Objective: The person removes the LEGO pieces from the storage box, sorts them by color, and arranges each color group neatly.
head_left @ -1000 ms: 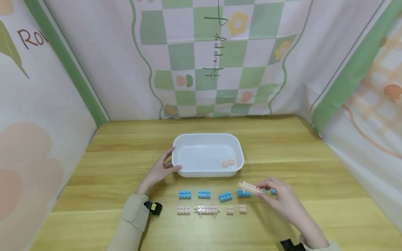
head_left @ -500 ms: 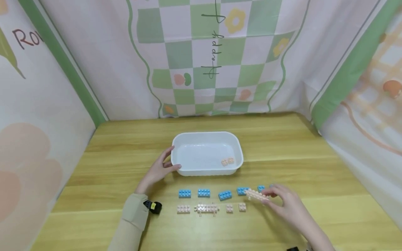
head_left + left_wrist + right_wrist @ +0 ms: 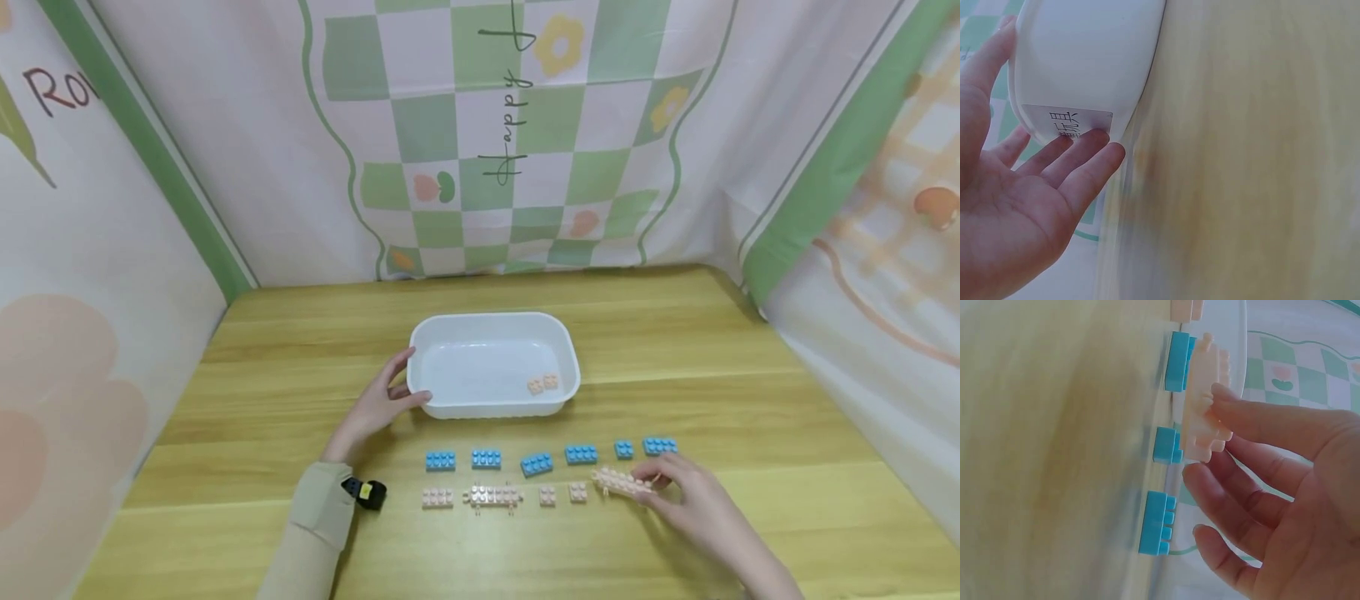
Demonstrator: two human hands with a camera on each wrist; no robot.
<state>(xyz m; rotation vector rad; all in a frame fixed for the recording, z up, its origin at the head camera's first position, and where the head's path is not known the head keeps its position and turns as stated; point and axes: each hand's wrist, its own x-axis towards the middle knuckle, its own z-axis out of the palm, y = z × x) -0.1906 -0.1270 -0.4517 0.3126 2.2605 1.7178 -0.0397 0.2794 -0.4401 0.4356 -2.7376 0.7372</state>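
Observation:
My right hand (image 3: 697,504) pinches a long peach building block (image 3: 619,481) with studs and small side pegs between thumb and fingers, at the right end of the peach row. In the right wrist view the held block (image 3: 1200,400) overlaps a blue block (image 3: 1177,361). My left hand (image 3: 378,408) holds the left end of a white plastic tub (image 3: 495,411), thumb at the rim. In the left wrist view its fingertips rest against a label (image 3: 1067,122) on the tub's outer wall. Two small peach blocks (image 3: 551,381) lie inside the tub.
A row of several blue blocks (image 3: 486,459) lies in front of the tub. Nearer me sit peach blocks (image 3: 438,498), among them a long pegged one (image 3: 493,496) and two small squares (image 3: 577,492). Printed curtains (image 3: 491,133) enclose the wooden table (image 3: 262,383).
My right hand has moved rightward and nearer me with the long peach block, from over the blue row to the peach row, uncovering the rightmost blue blocks. The left hand keeps its hold.

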